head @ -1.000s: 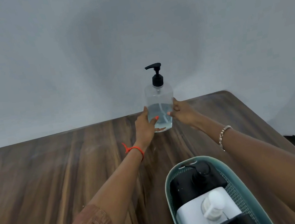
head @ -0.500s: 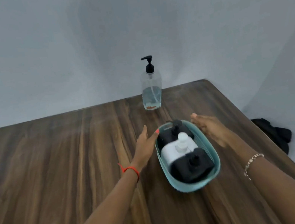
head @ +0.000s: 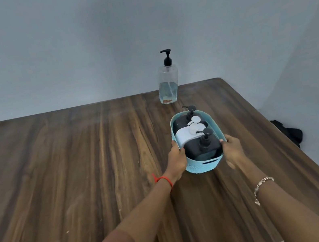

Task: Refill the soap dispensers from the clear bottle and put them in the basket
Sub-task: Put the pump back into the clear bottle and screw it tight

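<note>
Item: pale blue perforated plastic oval basket [head: 202, 164], on the dark wood-grain table [head: 77, 167]. Contents: two black pump dispensers [head: 203, 147], one white [head: 186, 136], packed upright; the stowing looks done. Your left hand [head: 177, 158] and right hand [head: 233, 149] clamp fingers on its near rim. Beyond the basket: clear, glossy pump bottle [head: 168, 81], roughly a third full

The basket [head: 203, 164] sits on the counter [head: 77, 167], toward its right side, with three soap dispensers [head: 201, 145] lined up inside. Behind it, near the counter's far edge, stands the clear bottle [head: 168, 83], apart from the basket.
</note>
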A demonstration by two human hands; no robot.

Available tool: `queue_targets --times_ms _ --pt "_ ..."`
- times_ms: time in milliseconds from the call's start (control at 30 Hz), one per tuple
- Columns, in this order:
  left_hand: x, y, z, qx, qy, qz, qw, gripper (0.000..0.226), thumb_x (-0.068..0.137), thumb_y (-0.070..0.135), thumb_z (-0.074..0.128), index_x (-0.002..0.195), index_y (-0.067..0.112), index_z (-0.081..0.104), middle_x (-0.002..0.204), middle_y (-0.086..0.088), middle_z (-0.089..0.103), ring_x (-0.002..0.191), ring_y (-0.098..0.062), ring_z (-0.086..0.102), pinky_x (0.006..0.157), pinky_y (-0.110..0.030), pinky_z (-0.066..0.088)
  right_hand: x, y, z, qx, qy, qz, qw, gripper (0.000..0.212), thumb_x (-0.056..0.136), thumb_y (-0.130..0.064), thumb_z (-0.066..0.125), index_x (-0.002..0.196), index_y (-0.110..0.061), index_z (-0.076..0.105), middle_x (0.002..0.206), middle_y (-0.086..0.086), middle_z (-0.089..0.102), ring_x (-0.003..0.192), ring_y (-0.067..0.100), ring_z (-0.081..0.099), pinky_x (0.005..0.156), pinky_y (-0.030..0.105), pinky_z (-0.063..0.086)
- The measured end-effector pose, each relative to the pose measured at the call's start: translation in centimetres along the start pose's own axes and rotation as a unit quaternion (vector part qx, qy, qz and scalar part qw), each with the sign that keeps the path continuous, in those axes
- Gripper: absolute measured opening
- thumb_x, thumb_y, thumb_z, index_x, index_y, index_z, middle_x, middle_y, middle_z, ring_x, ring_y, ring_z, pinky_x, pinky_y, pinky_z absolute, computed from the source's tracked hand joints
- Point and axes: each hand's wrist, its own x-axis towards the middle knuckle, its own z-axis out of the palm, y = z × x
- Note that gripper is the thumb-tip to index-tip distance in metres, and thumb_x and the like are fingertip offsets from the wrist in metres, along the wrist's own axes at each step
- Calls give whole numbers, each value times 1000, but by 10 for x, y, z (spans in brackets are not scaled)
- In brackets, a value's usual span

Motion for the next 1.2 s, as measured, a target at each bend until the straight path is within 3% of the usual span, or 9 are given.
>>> queue_targets --times_ms 67,267,400,567,700,767,867,1067,1200 --pt "-4 0 -12 -2 13 9 1000 36 100 12 33 136 9 38 130 -14 54 120 -28 52 103 -46 43 -10 4 12 4 9 -6 1000 26 93 1 41 104 0 64 81 7 64 69 17 58 62 28 50" --pt "-37 -6 -72 16 64 27 997 31 98 19 38 123 6 53 119 -19 62 105 -30 60 91 -45 50 -50 3 66 6 -36 -19 999 30 93 2 40 111 -3 62 95 12 65 82 23 60 77 34 51" --pt "-65 0 -125 42 102 48 993 34 98 16 38 129 10 50 120 -8 62 108 -22 59 93 -36 50 -86 -1 113 3 -62 -32 998 33 92 3 38 114 -5 61 103 14 67 92 28 63 87 43 53" --pt "-88 0 -181 74 138 35 987 32 96 8 36 121 8 56 113 -13 65 96 -24 62 79 -34 52 -128 -3 161 16 -76 -40 996 36 90 7 36 111 -4 62 103 15 66 88 24 60 80 33 51" --pt "-98 -7 -203 64 144 17 987 32 94 3 34 111 12 60 99 -7 66 86 -21 61 71 -33 52 -144 3 180 14 -97 -39 994 38 90 8 34 115 -5 60 104 15 65 91 27 61 83 36 53" --pt "-99 -12 -208 59 142 5 988 33 93 2 32 109 7 60 96 -9 66 82 -22 59 67 -32 50 -149 6 185 2 -96 -37 995 38 91 7 34 114 -7 60 102 13 65 86 23 60 74 30 50" --pt "-99 -22 -212 51 131 -2 990 35 93 1 30 111 8 60 98 -13 67 81 -22 61 68 -35 51 -154 11 187 -4 -86 -27 996 36 92 6 35 115 -6 59 102 10 64 82 17 58 68 24 47" --pt "-99 -33 -210 44 132 10 990 35 95 5 31 111 20 58 100 -1 68 88 -17 62 65 -21 49 -158 14 183 -3 -84 -21 996 32 95 0 37 119 -5 57 107 10 62 91 20 57 78 27 48" --pt "-101 -35 -209 52 114 15 992 33 99 13 33 127 19 49 123 -5 60 109 -20 58 92 -36 50 -160 15 176 -27 -115 -36 992 28 97 -11 40 120 -11 57 105 5 62 89 17 57 77 28 49"
